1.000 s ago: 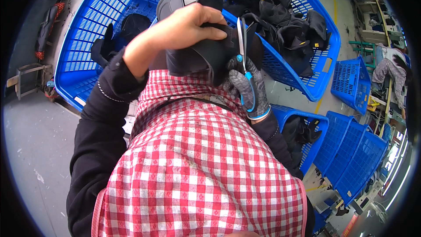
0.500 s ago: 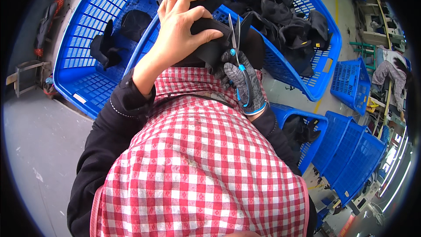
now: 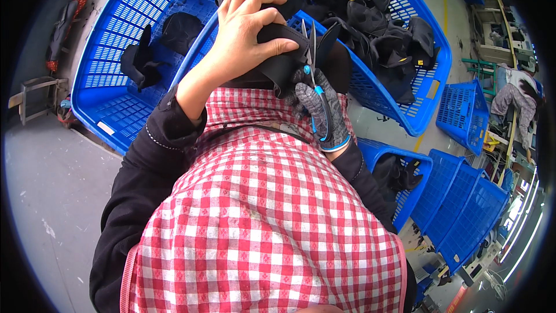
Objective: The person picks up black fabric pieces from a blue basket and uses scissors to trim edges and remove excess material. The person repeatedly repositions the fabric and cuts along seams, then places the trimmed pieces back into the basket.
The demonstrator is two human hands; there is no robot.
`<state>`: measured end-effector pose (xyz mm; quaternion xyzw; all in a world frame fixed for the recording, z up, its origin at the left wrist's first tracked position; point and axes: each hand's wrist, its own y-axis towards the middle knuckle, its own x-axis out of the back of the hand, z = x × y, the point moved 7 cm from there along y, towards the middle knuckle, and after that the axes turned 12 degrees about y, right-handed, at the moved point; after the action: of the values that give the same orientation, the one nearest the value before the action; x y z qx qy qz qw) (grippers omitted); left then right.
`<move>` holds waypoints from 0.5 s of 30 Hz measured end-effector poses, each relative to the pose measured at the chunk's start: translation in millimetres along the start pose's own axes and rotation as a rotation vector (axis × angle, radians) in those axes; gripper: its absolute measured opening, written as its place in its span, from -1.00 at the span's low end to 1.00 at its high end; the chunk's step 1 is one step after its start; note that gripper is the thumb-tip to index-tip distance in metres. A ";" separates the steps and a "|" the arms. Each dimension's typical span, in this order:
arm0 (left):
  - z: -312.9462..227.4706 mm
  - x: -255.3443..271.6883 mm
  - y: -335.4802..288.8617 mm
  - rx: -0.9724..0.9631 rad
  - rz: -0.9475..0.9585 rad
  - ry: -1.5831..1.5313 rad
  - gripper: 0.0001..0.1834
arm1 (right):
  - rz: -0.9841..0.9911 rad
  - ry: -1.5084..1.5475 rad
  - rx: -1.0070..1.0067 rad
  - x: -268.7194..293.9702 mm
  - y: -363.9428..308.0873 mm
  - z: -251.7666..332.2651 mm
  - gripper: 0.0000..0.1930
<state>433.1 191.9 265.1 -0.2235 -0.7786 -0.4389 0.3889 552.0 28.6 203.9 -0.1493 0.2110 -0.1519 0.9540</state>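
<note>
My bare left hand (image 3: 246,30) is wrapped over a black fabric piece (image 3: 279,68), thumb toward me and fingers over its far side. The piece has a stitched edge and is held above my lap; its full shape is hidden. My right hand (image 3: 319,107), in a grey knit glove with a blue cuff, grips scissors (image 3: 313,52) with blue-and-dark handles. Their blades point away from me, slightly apart, beside the right edge of the fabric.
Left of me stands a large blue basket (image 3: 95,84) holding a few black pieces (image 3: 180,32). Another blue basket (image 3: 431,95), piled with black fabric pieces (image 3: 370,17), is ahead on the right. More blue baskets (image 3: 463,197) stand at the right, near a person (image 3: 515,95).
My left hand and the black fabric have shifted slightly to the right. The scissor blades sit a little closer together. My right hand stays nearly in place.
</note>
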 end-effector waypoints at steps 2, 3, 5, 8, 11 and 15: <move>1.5 1.1 1.7 -0.011 0.014 0.001 -0.54 | 0.009 0.010 -0.022 0.0 -0.7 0.3 -0.73; 1.2 1.8 2.7 -0.043 0.018 -0.011 -0.53 | 0.018 0.014 -0.027 0.2 -1.2 1.1 -0.72; 3.1 2.4 5.9 -0.098 0.028 -0.033 -0.53 | 0.038 0.020 -0.046 0.6 -2.8 2.4 -0.71; 3.8 -0.9 8.8 -0.187 0.064 -0.070 -0.54 | 0.069 -0.041 -0.064 4.5 -7.1 7.2 -0.71; 2.6 -4.5 9.1 -0.220 0.085 -0.088 -0.54 | 0.106 -0.177 -0.053 12.0 -10.0 14.9 -0.74; -2.5 -7.0 10.6 -0.243 0.110 -0.097 -0.56 | 0.139 -0.260 -0.085 24.3 -10.1 19.1 -0.74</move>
<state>445.6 195.2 265.7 -0.3321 -0.7243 -0.4966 0.3442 579.3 15.1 215.3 -0.1930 0.1018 -0.0558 0.9743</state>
